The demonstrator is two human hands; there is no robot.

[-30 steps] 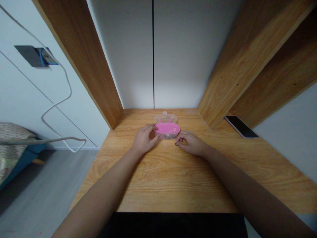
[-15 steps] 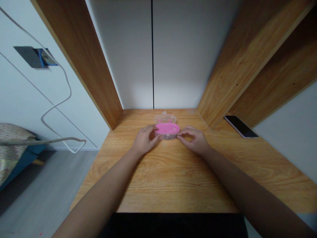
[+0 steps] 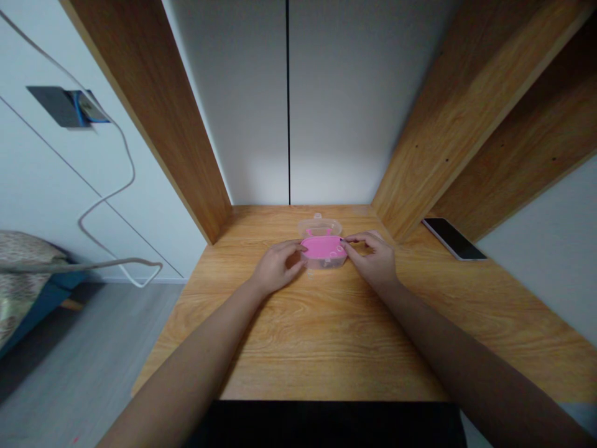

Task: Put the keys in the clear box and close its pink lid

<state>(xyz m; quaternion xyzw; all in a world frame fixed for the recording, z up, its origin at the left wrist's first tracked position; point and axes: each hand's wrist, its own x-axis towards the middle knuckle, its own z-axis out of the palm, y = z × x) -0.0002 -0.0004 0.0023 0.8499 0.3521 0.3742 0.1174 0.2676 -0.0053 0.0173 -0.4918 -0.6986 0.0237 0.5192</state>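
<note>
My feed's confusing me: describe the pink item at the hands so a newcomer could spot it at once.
On the wooden desk, look to the far end, in the middle. Between the left hand and right hand sits a small plastic case, clear with a bright pink top. Nothing else on the desk is pink, and the dark phone lies well off to the right.

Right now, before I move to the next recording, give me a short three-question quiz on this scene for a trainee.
1. What colour is the panel on the clear plastic case? A pink, B blue, C green.
2. True or false: the left hand and the right hand are both at the case, one at each end.
3. On which side of the case, left or right, does the smartphone lie on the desk?

Key: 1 A; 2 true; 3 right.
</note>
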